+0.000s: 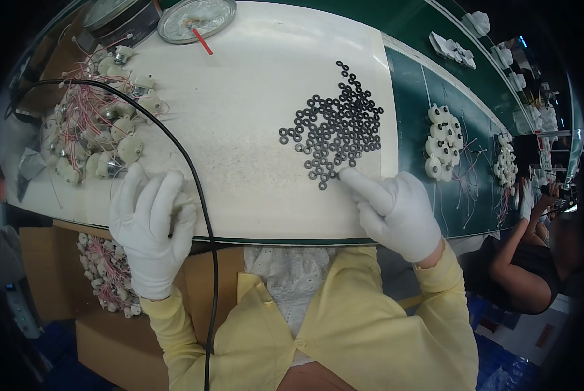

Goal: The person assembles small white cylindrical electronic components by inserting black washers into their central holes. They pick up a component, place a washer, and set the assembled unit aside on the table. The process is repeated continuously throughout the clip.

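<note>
My left hand point(152, 225), in a white glove, is over the near left edge of the white table point(240, 130). Its fingers are curled toward the thumb around something pale that I cannot make out. My right hand point(399, 212), also gloved in white, reaches in from the right. Its index finger stretches to the near edge of a spread of small black rings point(337, 124), touching or nearly touching the lowest ones. The other fingers are bent, with no object visible in them. Just beyond my left hand is a heap of small white motors point(130, 148) with pink and red wires.
A black cable point(191, 169) arches over the table beside my left hand. At the back stands a round metal lid point(197, 19) with a red stick. White parts with black rings point(443, 143) sit on the green surface at right. A cardboard box point(96, 332) holds more motors below. A co-worker's arm point(510, 254) shows at far right.
</note>
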`<act>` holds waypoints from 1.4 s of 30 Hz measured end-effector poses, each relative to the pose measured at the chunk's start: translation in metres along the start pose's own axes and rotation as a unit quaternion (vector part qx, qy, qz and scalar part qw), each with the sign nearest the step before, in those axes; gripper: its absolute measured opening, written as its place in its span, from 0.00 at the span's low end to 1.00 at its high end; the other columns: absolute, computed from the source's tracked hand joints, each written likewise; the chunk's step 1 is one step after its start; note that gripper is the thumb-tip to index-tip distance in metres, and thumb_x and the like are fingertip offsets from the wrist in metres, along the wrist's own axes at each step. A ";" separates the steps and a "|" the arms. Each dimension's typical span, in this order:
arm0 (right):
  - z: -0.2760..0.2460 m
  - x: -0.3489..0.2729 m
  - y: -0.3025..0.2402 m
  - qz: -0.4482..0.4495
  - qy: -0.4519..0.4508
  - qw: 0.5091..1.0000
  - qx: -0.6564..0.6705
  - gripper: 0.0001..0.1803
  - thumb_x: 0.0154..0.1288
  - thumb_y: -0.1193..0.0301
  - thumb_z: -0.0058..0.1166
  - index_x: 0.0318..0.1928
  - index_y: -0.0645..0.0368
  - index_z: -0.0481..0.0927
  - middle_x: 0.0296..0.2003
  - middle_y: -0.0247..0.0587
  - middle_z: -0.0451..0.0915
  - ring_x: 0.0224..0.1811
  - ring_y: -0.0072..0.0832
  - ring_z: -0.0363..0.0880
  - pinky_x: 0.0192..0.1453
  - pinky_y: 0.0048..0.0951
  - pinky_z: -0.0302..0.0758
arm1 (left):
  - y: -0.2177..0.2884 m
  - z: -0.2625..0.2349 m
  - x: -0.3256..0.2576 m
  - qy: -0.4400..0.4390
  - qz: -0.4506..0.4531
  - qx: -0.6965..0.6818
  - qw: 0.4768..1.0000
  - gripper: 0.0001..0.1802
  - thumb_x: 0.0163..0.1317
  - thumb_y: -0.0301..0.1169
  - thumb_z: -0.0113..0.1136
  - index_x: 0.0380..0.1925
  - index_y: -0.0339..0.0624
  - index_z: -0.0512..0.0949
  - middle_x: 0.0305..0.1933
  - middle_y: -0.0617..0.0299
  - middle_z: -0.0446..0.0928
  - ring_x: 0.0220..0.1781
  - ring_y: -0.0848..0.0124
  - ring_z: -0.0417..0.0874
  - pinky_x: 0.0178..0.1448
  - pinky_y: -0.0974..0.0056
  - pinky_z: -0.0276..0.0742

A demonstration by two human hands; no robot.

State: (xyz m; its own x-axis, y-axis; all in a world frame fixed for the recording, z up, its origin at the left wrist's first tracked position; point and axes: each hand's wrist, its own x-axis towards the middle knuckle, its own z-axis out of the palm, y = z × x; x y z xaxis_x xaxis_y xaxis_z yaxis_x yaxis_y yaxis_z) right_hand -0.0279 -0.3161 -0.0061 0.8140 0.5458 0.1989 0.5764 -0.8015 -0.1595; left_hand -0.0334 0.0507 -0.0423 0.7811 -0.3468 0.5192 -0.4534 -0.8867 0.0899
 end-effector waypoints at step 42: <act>0.019 -0.003 -0.005 -0.040 0.219 0.362 0.905 0.38 0.79 0.50 0.49 0.77 0.64 0.64 0.19 0.33 0.77 0.13 0.19 0.66 0.19 0.24 0.67 | -0.046 0.010 0.164 -0.057 -0.014 0.188 0.980 0.20 0.72 0.47 0.55 0.54 0.49 0.81 0.50 0.53 0.85 0.51 0.52 0.86 0.52 0.49 0.81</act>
State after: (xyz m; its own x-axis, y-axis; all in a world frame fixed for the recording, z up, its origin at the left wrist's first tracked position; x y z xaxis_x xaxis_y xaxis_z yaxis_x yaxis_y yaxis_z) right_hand -0.0321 -0.3095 -0.0245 0.9282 0.1412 0.3444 0.0225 0.9023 -0.4306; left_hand 0.1201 0.0319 0.0303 0.8438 -0.3327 0.4210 -0.2566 -0.9393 -0.2279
